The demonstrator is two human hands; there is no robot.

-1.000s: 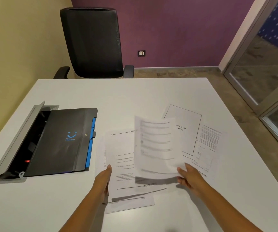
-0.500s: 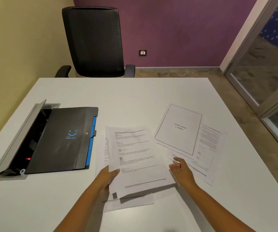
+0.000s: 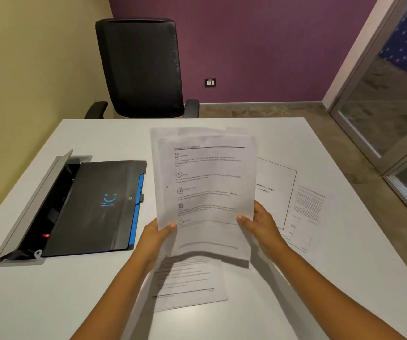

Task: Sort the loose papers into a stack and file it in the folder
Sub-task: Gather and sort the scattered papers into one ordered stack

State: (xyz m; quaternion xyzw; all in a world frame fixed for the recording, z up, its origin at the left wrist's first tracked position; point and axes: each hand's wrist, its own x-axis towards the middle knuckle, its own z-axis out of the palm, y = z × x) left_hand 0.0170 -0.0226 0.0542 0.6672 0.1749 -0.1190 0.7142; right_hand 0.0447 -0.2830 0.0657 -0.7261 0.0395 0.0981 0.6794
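Now lifted off the white tabletop (image 3: 99, 290) at frame centre: white printed sheets (image 3: 205, 182), pinched by left hand (image 3: 154, 235) and right hand (image 3: 262, 225). More pages left lying lower centre and right; stack only part-gathered.

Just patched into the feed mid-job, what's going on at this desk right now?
A person holds a few sheets up off the white table, left hand and right hand gripping the lower edges. One printed page lies flat beneath, and two more lie to the right, not gathered. The black folder sits closed at left, nothing filed yet.
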